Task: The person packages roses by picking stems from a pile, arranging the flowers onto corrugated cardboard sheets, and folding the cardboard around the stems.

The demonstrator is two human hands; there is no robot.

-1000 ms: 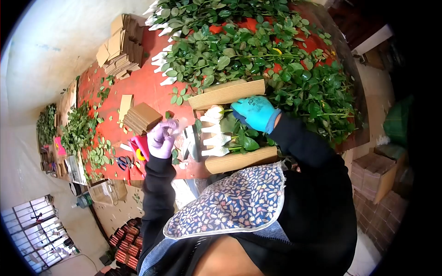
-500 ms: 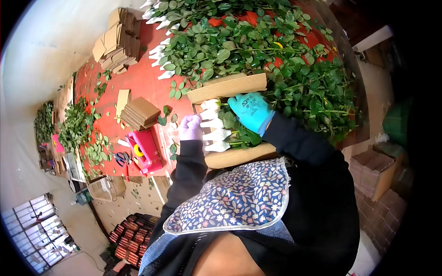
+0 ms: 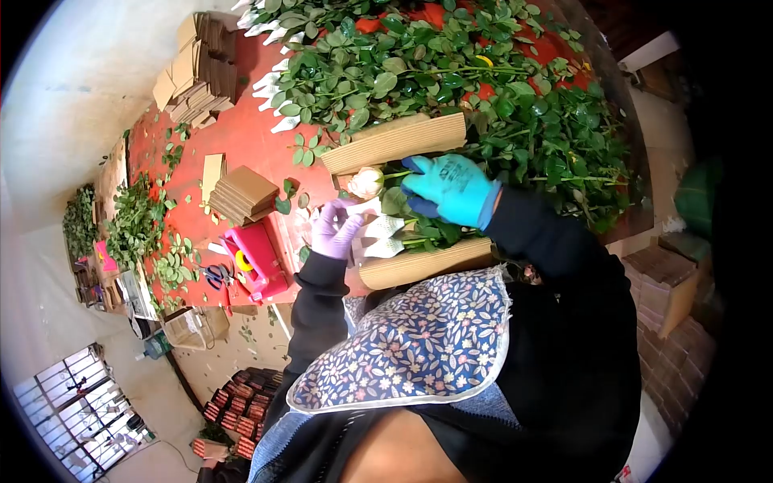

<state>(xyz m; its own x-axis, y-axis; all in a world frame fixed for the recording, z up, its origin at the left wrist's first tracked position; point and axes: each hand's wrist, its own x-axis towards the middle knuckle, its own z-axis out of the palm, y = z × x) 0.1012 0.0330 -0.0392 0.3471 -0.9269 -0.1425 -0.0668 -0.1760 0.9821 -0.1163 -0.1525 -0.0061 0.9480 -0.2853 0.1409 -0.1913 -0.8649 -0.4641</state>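
My left hand (image 3: 333,229), in a purple glove, has its thumb and forefinger bent around the tip of a white bud net (image 3: 367,208). Just above it lies a pale rose (image 3: 365,183) whose bloom is uncovered. My right hand (image 3: 452,190), in a turquoise glove with dark blue fingertips, pinches that rose's stem behind the bloom. Two more netted roses (image 3: 382,229) lie below, toward my body. The row rests between the raised flaps of corrugated cardboard (image 3: 398,145), with another cardboard edge (image 3: 427,264) nearest me. My palm and sleeve hide part of the stems.
Leafy rose stems (image 3: 427,80) with white-netted heads cover the far side of the red table (image 3: 266,161). Left of my hands are cardboard pieces (image 3: 241,196), a pink holder (image 3: 254,262) and scissors (image 3: 216,276). Stacked cardboard (image 3: 197,72) stands at the back left.
The top rose's bloom shows more fully. My left hand has opened its curl and its fingers now reach toward the net below. My right hand has shifted slightly right, its fingers less tightly closed.
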